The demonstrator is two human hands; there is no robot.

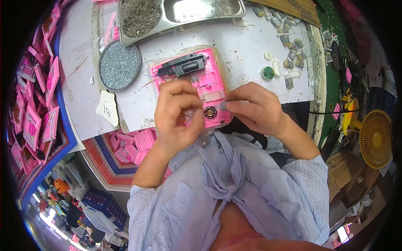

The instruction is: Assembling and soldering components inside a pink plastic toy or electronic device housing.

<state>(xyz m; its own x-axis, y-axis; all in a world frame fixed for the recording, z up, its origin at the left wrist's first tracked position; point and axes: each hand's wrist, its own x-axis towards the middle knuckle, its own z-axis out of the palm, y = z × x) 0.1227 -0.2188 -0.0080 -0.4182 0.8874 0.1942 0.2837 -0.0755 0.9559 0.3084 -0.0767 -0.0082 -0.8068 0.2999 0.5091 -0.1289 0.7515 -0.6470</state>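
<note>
An open pink plastic housing (213,79) lies in front of me on the work table. Across its far end is a black mechanism (182,66) with thin wires, and a round black speaker (210,111) sits near its close end. My right hand (261,109) pinches a small grey piece (223,106) at the housing's right edge, beside the speaker. Over the left side of the housing, my left hand (178,115) has its fingers curled and thumb drawn in. Whatever those fingers hold is hidden or too small to name.
A round dish of silvery screws (120,65) stands to the left. Beyond the housing is a metal tray (184,25) with small metal parts. Small motors (289,50) are scattered at the right, near a green-filled jar (267,73). Pink parts (35,113) fill a far-left bin.
</note>
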